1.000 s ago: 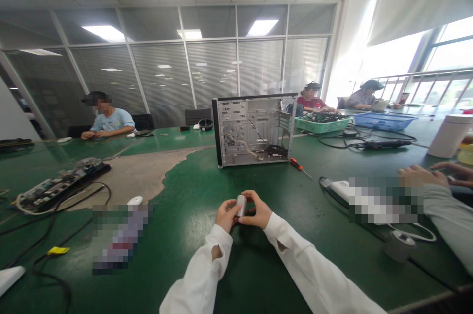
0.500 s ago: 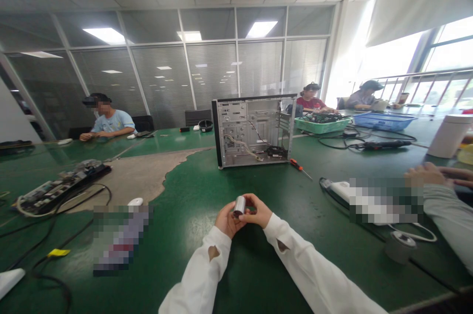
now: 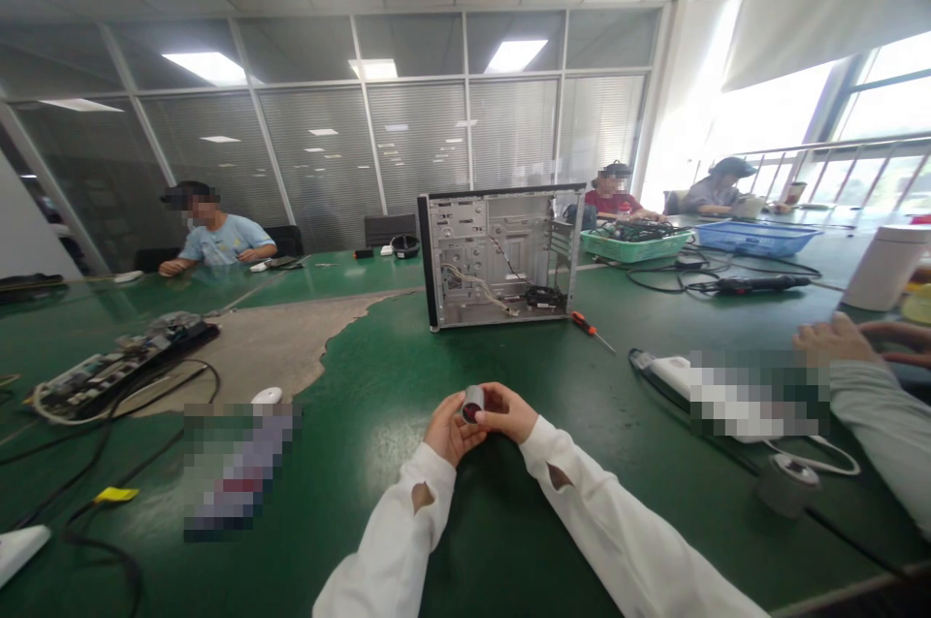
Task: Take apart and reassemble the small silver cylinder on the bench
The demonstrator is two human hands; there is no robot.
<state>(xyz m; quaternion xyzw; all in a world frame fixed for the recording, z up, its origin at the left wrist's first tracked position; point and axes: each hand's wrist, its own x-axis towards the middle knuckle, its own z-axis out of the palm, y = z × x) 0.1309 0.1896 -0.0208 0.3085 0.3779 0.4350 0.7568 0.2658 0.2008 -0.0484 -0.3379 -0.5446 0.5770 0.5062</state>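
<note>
A small silver metal cylinder is held between my two hands above the green table. Its end, tilted toward me, looks dark with some red inside; its exact kind I cannot make out. My left hand grips it from the left with the fingers curled. From the right, my right hand has its thumb and fingers closed on the cylinder. Beyond my hands stands an open computer case with loose cables inside. An orange-handled screwdriver lies by its right corner.
On the left lie a circuit assembly, black cables and a blurred purple item. To the right are a white power strip, a metal cable grommet and a co-worker's arm. Green and blue baskets stand farther back.
The cylinder has been tilted in my hands, so its end now faces me more. My arms have barely moved. The co-worker at the far left has moved their hands apart.
</note>
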